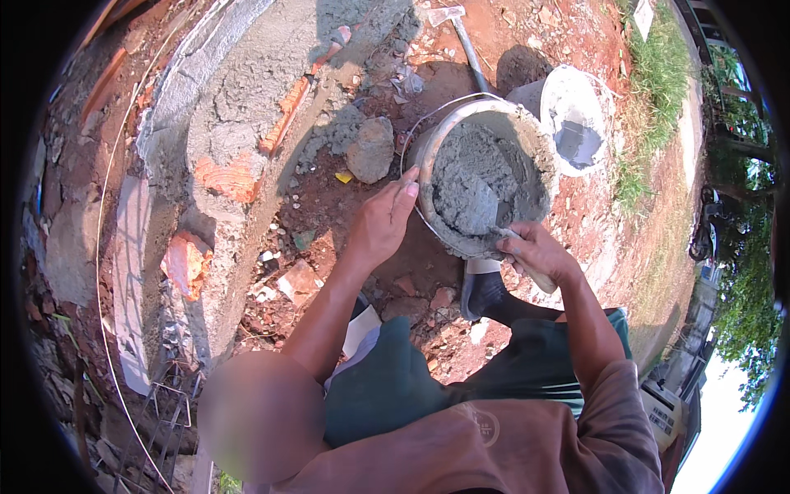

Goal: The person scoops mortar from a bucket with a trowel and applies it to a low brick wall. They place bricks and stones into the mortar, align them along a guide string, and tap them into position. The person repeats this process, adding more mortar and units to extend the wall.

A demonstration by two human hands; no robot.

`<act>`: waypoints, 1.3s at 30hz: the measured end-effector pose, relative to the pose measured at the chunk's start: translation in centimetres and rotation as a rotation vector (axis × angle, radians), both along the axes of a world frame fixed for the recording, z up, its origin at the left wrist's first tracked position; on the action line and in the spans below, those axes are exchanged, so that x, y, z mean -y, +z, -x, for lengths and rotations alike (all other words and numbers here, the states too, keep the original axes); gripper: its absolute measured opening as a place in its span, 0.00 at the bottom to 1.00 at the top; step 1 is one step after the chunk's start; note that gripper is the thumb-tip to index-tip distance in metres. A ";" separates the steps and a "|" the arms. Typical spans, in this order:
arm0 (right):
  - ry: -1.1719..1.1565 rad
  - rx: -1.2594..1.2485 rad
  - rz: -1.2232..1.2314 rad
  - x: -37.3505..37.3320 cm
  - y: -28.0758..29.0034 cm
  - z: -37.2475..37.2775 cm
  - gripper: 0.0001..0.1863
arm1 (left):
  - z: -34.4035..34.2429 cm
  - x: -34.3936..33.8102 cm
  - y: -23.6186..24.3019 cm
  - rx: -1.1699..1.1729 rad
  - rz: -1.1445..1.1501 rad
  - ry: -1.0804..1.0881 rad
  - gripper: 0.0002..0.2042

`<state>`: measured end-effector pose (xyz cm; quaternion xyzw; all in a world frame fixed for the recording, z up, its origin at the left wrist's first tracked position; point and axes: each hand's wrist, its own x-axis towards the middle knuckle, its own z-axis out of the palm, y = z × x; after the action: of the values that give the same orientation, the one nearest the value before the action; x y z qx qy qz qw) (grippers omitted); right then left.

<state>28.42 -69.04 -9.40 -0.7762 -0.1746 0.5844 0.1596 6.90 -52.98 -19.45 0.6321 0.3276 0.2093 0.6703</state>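
Left hand: the left hand lay on the near left rim of the bucket, its fingers held together and bent over the edge.
Right hand: the right hand was clamped on the handle of a trowel at the bucket's near right rim, fingers wrapped tight round it.
Bucket: it stood on the red dirt ground, tilted toward the person, just beyond a dark shoe.
Mortar: wet grey mortar filled the bucket, and the trowel's blade lay at its near edge.
Second bucket: a white bucket stood just behind, on the right, with a little dark water in it.
Wall: a low curved brick wall coated in grey mortar ran along the left.
Stone: a grey stone lay between the wall and the bucket.
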 end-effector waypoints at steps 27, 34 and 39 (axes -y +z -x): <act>0.003 -0.059 -0.029 -2.5 4.9 2.0 0.07 | 25.4 -1.3 3.4 -0.725 -0.383 1.149 0.42; -0.121 -0.013 -0.070 3.3 6.3 0.5 0.09 | 29.7 1.1 1.8 -0.730 -0.481 1.104 0.39; -0.056 0.173 -0.005 4.2 11.0 1.2 0.10 | 30.1 0.9 0.8 -0.801 -0.579 1.045 0.39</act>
<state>27.20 -73.23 1.59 -0.8281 -0.1675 0.5099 0.1619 -23.20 -53.89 -18.66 0.5732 0.7395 0.3334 0.1162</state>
